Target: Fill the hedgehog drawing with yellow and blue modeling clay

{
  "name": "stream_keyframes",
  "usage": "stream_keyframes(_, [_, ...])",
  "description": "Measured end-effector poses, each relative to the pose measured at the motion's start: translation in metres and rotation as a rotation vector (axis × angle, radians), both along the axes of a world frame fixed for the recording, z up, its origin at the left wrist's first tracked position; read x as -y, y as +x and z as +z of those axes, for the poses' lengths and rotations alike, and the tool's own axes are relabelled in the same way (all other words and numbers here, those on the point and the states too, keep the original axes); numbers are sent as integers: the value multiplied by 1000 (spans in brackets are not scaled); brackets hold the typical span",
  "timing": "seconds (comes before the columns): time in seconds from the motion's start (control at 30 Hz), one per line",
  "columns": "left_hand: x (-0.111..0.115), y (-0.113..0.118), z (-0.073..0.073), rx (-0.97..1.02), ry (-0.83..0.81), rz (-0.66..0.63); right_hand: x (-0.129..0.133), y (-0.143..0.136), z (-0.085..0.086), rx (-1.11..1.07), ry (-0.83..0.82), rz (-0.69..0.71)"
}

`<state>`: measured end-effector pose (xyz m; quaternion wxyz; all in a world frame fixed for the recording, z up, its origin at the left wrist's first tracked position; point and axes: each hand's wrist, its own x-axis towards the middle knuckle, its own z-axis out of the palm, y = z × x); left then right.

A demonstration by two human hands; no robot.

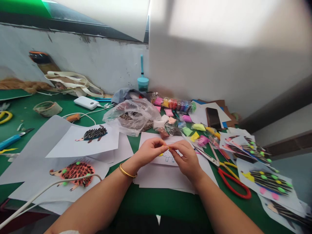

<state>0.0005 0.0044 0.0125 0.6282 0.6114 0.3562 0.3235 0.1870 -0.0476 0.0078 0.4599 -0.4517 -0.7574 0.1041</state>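
Between both hands, a tiny piece of yellow clay [168,148] is pinched at the fingertips. My left hand [151,151], with a gold bangle at the wrist, grips it from the left, thumb and index finger together. From the other side my right hand [187,160] closes on the same bit. Just beneath them lies a white sheet with an outlined hedgehog drawing [168,156], partly hidden by my fingers; a spot of yellow shows at its snout. More white paper [156,178] is stacked under that sheet.
Clay packets [187,131] and a plastic bag of sunflower seeds [133,117] lie beyond my hands. To the right are red-handled scissors [234,183], a phone [213,118] and finished hedgehog pictures [268,182]. A white cable [48,188] crosses another hedgehog picture [77,174] at left.
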Motion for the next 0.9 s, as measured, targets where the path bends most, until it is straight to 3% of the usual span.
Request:
stream_keyframes(0.2, [3, 2, 0, -34, 13, -85, 0, 1, 0, 22, 7, 14])
stream_keyframes(0.73, [6, 6, 0, -7, -30, -18, -2, -1, -3, -19, -8, 22])
stream_keyframes(0.9, [5, 5, 0, -56, 63, -29, -2, 2, 0, 4, -29, 55])
